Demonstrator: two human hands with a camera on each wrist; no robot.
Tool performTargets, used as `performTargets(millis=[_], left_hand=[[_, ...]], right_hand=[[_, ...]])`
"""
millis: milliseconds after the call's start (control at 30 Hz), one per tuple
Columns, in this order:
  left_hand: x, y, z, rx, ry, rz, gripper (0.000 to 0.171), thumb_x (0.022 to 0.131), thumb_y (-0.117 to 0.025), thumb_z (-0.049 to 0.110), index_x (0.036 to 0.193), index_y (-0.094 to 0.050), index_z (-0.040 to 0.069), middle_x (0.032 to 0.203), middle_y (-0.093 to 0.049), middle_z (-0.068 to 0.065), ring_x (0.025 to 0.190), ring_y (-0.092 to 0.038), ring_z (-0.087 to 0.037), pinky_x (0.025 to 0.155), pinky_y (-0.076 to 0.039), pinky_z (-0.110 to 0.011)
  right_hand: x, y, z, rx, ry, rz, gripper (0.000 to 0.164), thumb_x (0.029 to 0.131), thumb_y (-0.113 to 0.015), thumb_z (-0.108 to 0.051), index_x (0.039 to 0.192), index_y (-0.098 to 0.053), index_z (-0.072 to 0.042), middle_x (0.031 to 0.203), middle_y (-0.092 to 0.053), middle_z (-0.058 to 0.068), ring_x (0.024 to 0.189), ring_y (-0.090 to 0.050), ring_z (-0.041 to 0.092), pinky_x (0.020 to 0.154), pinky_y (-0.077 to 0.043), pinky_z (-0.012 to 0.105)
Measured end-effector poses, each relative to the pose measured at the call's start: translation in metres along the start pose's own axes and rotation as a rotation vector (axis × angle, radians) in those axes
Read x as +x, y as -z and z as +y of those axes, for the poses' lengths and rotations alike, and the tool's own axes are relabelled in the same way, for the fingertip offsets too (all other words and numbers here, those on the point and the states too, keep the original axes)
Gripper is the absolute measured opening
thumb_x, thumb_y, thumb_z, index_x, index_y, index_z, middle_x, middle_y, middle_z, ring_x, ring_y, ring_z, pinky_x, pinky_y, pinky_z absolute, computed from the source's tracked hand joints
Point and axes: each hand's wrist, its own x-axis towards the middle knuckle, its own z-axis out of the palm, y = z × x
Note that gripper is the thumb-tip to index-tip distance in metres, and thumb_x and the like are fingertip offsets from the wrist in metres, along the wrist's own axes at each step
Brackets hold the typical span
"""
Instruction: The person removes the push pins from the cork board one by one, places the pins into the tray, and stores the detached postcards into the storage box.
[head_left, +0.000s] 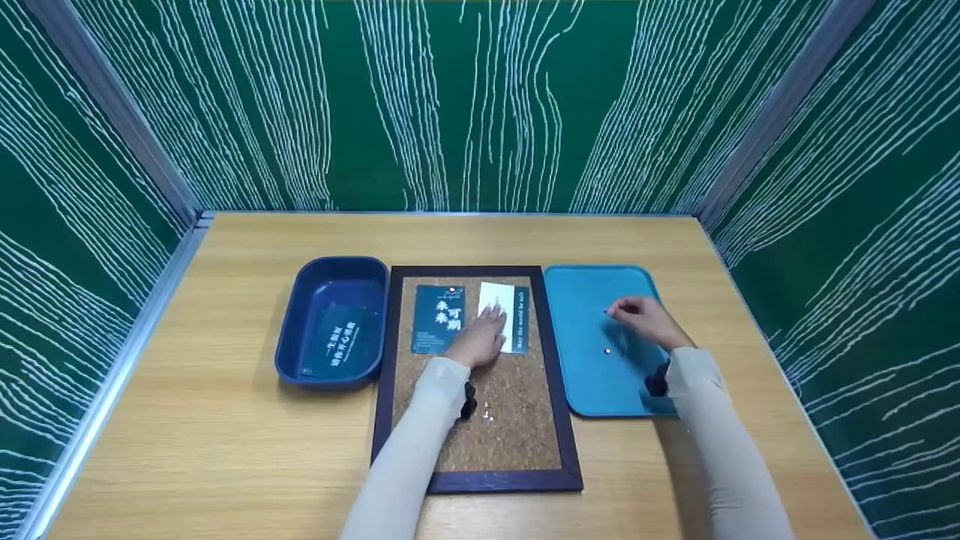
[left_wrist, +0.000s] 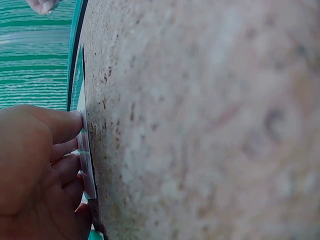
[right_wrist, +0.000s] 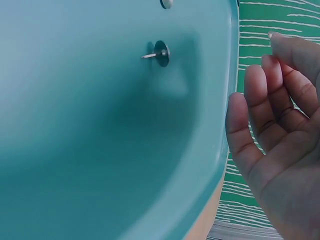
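On the corkboard (head_left: pixel 521 420), the left hand (head_left: pixel 480 337) presses a card (head_left: pixel 519 319) with fingers extended; over the blue tray (head_left: pixel 592 285), near a pin (right_wrist: pixel 162 53), the right hand (head_left: pixel 646 321) curls, any grip impossible to tell.

The tabletop (head_left: pixel 225 450) looks like pale wood, fine-grained and smooth with a soft sheen. A dark frame (head_left: pixel 510 481), apparently painted wood with a slight gloss, borders a rough, granular cork surface (head_left: pixel 517 427). The tray (head_left: pixel 577 315) appears to be smooth plastic, mostly matt; the basin (head_left: pixel 330 294) looks like shinier plastic. The printed cards (head_left: pixel 430 319) seem smooth, stiff paper. The pin (right_wrist: pixel 162 54) is polished metal. The sleeves (head_left: pixel 401 457) are soft, matt cloth, and the corner posts (head_left: pixel 787 112) resemble dull metal.
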Motion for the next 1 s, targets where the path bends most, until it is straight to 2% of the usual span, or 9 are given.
performTargets(millis=[367,767,1000], left_hand=[[0.0018,0.0007,0.0,-0.015,0.022,-0.008,0.051,0.104,-0.037,0.025,0.152,-0.027,0.008,0.161,-0.017,-0.007,0.15,-0.013,-0.022,0.121,-0.018,-0.039],[0.0021,-0.0015,-0.0009,-0.015,0.007,0.008,0.051,0.104,-0.039,0.023,0.151,-0.028,0.007,0.161,-0.018,-0.009,0.149,-0.015,-0.024,0.122,-0.015,-0.04],[0.0004,-0.0017,-0.0014,-0.033,0.003,0.015,0.051,0.104,-0.039,0.022,0.151,-0.029,0.006,0.16,-0.018,-0.009,0.149,-0.014,-0.023,0.122,-0.015,-0.039]], right_hand=[[-0.0014,0.0011,0.0018,0.001,-0.016,0.017,0.039,0.099,-0.05,-0.038,0.115,-0.062,-0.004,0.113,-0.06,0.013,0.099,-0.052,0.024,0.086,-0.043,0.03],[-0.0036,0.0024,0.0019,-0.014,0.0,0.042,0.036,0.098,-0.053,-0.035,0.111,-0.064,-0.003,0.112,-0.062,0.013,0.096,-0.053,0.023,0.084,-0.044,0.03],[-0.0045,0.0016,0.0053,-0.007,-0.031,0.03,0.039,0.098,-0.053,-0.039,0.113,-0.063,-0.005,0.114,-0.061,0.013,0.1,-0.053,0.025,0.088,-0.044,0.034]])
